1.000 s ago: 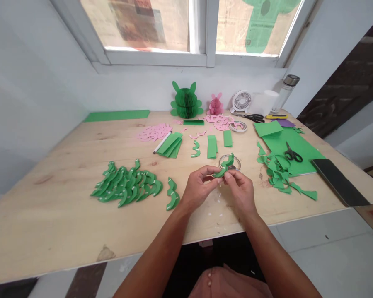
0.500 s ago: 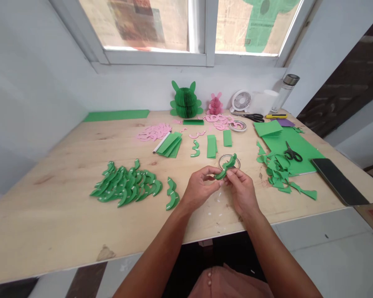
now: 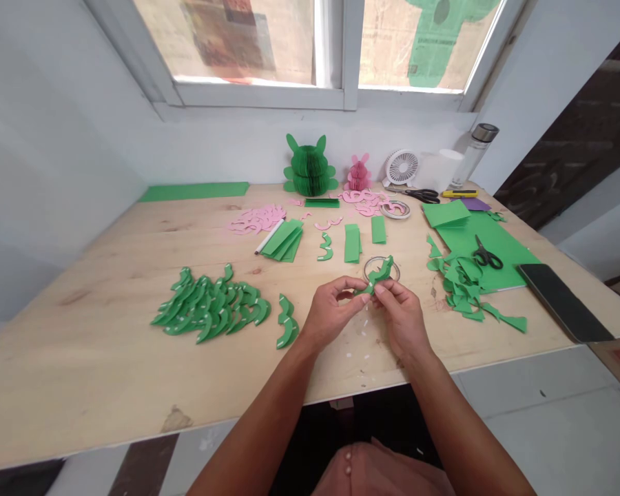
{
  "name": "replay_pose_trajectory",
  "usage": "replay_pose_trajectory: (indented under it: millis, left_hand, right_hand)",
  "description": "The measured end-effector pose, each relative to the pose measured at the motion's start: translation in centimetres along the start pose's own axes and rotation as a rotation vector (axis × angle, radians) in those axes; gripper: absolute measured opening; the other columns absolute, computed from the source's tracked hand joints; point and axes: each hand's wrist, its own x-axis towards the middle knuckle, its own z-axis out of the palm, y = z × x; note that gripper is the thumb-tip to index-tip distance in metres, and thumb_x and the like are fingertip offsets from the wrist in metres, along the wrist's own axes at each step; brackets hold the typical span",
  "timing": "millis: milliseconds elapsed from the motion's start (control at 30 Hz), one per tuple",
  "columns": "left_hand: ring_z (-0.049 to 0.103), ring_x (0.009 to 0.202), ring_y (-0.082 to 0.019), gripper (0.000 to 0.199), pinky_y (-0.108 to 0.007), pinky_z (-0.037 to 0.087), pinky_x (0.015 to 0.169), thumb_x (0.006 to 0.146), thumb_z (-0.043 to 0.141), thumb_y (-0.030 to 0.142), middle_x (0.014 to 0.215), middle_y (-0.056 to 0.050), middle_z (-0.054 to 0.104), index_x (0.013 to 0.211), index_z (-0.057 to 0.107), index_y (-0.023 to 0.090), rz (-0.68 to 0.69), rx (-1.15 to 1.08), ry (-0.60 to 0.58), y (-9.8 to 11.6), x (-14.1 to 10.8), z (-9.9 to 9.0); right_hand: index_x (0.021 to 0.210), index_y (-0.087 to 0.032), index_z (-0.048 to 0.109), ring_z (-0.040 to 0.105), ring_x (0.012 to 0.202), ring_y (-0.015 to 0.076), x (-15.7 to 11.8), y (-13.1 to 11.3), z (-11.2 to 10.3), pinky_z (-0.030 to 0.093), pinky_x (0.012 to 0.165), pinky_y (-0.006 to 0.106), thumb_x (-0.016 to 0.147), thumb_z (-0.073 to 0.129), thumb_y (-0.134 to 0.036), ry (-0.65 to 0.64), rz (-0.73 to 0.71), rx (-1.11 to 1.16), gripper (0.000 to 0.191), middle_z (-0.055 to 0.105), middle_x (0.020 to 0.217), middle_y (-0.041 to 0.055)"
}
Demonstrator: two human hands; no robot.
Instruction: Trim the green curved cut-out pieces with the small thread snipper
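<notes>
A wavy green paper piece [image 3: 380,271] with white marks is held between my two hands, over a roll of tape [image 3: 397,265] lying on the table. My left hand [image 3: 335,308] pinches its lower left end between thumb and fingers. My right hand [image 3: 401,313] grips its near edge with thumb and fingertips. Left of my hands lies a short stack of wavy green pieces [image 3: 287,324], and farther left a large heap of similar pieces [image 3: 207,306]. One more wavy green piece [image 3: 325,246] lies beyond my left hand.
Green scraps [image 3: 462,282], small scissors [image 3: 486,255] and a black phone [image 3: 563,302] lie at the right. Folded green papers [image 3: 283,241] and pink cutouts [image 3: 258,219] sit farther back. Paper figures [image 3: 310,171], a white fan [image 3: 401,167] and a bottle [image 3: 476,155] stand by the wall.
My left thumb has shifted slightly up and right onto the green piece, covering more of its lower end. My right hand has barely moved.
</notes>
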Motion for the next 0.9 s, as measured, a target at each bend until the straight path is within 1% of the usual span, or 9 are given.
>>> replay_pose_trajectory:
  millis: [300, 467, 600, 733, 900]
  left_hand:
    - [0.064, 0.082, -0.019, 0.020, -0.033, 0.050, 0.080, 0.067, 0.070, 0.031, 0.086, -0.006, 0.070, 0.080, 0.068, 0.016, -0.065, -0.101, 0.002, 0.27, -0.05, 0.00]
    - [0.063, 0.080, -0.018, 0.017, -0.031, 0.048, 0.080, 0.072, 0.066, 0.031, 0.082, -0.005, 0.070, 0.079, 0.069, 0.016, -0.054, -0.092, 0.022, 0.51, -0.04, -0.04]
    - [0.062, 0.078, -0.017, 0.018, -0.029, 0.048, 0.078, 0.075, 0.063, 0.032, 0.080, -0.005, 0.069, 0.078, 0.068, 0.015, -0.031, -0.069, 0.057, 0.28, 0.08, -0.05]
    - [0.062, 0.077, -0.017, 0.021, -0.028, 0.048, 0.075, 0.077, 0.061, 0.034, 0.080, -0.005, 0.069, 0.079, 0.067, 0.015, 0.000, -0.037, 0.066, -0.17, 0.15, -0.04]
    - [0.063, 0.081, -0.017, 0.019, -0.028, 0.049, 0.077, 0.080, 0.059, 0.033, 0.085, -0.004, 0.070, 0.086, 0.067, 0.016, 0.097, 0.077, 0.083, -0.36, -0.02, 0.05]
  right_hand:
    - [0.067, -0.019, 0.060, 0.044, 0.057, 0.0112, -0.09, -0.30, 0.13, 0.037, 0.057, 0.024, 0.068, 0.067, -0.034, 0.001, -0.001, -0.017, 0.017, 0.053, 0.060, -0.0020]
    - [0.066, -0.019, 0.060, 0.044, 0.057, 0.0109, -0.09, -0.29, 0.17, 0.035, 0.057, 0.024, 0.069, 0.066, -0.031, 0.003, -0.012, -0.039, 0.014, 0.054, 0.059, -0.0032]
    - [0.067, -0.019, 0.061, 0.045, 0.058, 0.0110, -0.09, -0.31, 0.22, 0.035, 0.057, 0.024, 0.070, 0.065, -0.029, 0.008, -0.023, -0.051, 0.012, 0.055, 0.059, -0.0031]
    - [0.067, -0.018, 0.062, 0.045, 0.058, 0.0108, -0.06, -0.32, 0.22, 0.035, 0.058, 0.024, 0.070, 0.065, -0.028, 0.010, -0.017, -0.062, 0.011, 0.055, 0.059, -0.0033]
    - [0.065, -0.018, 0.061, 0.046, 0.058, 0.0112, -0.06, -0.31, 0.21, 0.035, 0.058, 0.024, 0.068, 0.066, -0.029, 0.015, -0.012, -0.077, 0.013, 0.055, 0.059, -0.0030]
